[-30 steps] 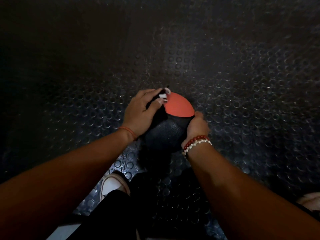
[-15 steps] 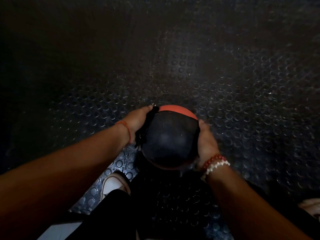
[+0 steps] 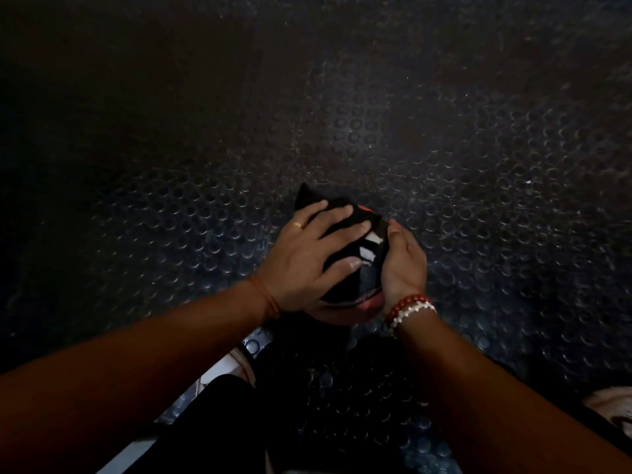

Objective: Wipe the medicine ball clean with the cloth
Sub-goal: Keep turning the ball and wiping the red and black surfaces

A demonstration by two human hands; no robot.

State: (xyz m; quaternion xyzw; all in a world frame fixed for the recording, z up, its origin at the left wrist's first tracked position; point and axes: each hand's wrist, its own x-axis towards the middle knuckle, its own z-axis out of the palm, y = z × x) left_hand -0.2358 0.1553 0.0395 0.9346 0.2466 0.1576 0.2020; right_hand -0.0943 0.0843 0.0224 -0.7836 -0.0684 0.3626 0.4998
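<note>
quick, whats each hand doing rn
Left hand: open, fingers spread, pressing the cloth onto the ball.
Right hand: cupped round the ball's side, holding it.

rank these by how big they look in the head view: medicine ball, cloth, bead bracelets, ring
1. medicine ball, mostly covered, so only likely largest
2. cloth, close to the ball, unsure
3. bead bracelets
4. ring, smallest
</note>
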